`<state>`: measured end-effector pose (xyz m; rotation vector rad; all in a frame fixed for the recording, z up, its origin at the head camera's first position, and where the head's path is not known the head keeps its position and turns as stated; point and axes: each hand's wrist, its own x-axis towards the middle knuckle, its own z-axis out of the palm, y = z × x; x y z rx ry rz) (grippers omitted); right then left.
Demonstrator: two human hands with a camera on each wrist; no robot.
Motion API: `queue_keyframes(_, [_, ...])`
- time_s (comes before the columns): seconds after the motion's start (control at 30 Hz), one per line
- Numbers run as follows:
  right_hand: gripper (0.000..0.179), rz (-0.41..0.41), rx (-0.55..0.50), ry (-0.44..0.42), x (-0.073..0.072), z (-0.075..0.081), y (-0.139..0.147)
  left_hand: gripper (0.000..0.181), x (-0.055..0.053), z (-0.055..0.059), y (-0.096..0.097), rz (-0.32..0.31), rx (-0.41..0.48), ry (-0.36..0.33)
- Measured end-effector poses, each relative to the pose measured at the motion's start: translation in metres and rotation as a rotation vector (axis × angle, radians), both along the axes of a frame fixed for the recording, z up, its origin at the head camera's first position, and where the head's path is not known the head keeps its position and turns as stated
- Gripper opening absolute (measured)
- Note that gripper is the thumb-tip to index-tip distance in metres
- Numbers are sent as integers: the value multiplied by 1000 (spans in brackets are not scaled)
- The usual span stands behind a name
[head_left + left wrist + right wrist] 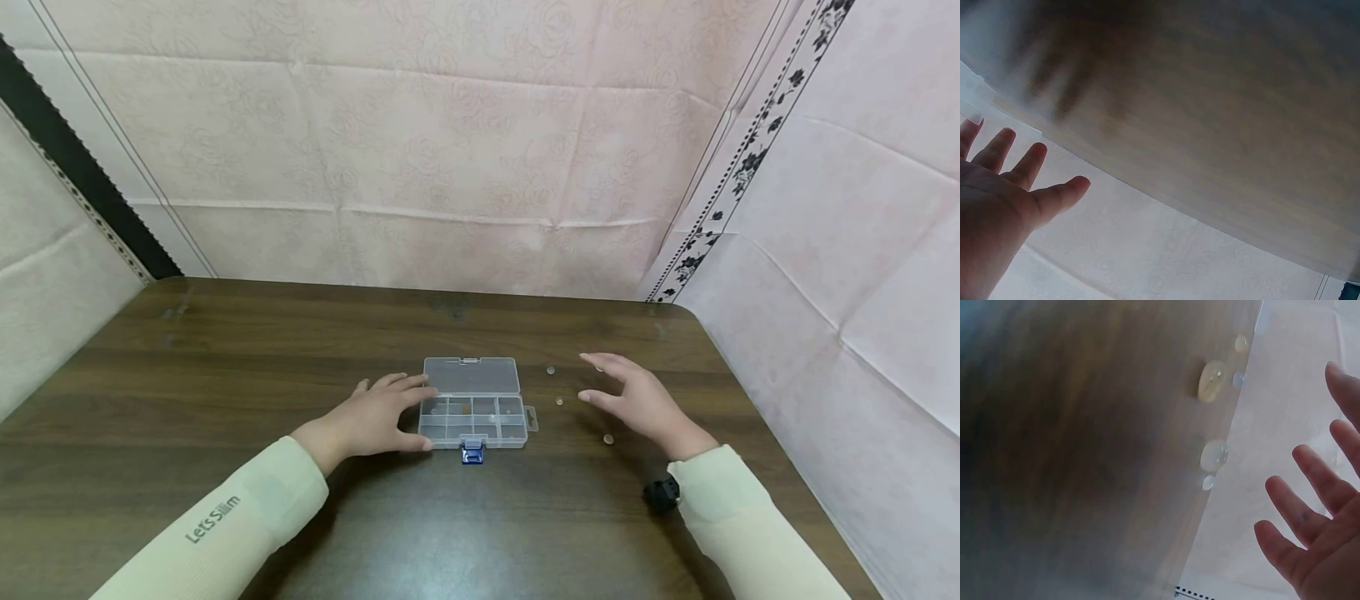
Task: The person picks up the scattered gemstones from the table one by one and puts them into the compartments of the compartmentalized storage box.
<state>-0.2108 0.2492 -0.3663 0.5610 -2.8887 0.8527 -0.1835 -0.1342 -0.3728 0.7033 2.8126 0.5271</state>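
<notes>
A clear plastic compartment box (474,419) lies on the table with its lid (472,375) folded back and a blue latch (472,454) at its front. An orange bit (466,409) shows in one compartment. My left hand (375,417) is at the box's left side, fingers spread, fingertips right at its edge. To the right, my right hand (637,404) hovers over the table, fingers apart and holding nothing. Around it lie several small clear beads, including one by the box (559,402) and one nearer me (608,439). In the right wrist view, a yellowish bead (1212,381) and a whitish bead (1214,455) look rounded and glossy.
The brown wood-grain table (262,358) has rounded far corners. Pale patterned cloth (450,167) hangs behind it and along both sides. A clear hanging tab (532,418) sticks out from the box's right side. A black device (662,494) sits at my right wrist.
</notes>
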Motion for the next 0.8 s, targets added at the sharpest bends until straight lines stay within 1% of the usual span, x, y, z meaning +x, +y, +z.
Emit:
queue_keyframes(0.27, [62, -42, -8, -65, -4, -2, 10, 76, -1, 0, 1, -2, -8, 3])
queue_keyframes(0.8, [59, -38, -18, -142, -10, -5, 20, 75, 0, 2, 1, -4, -3, 3])
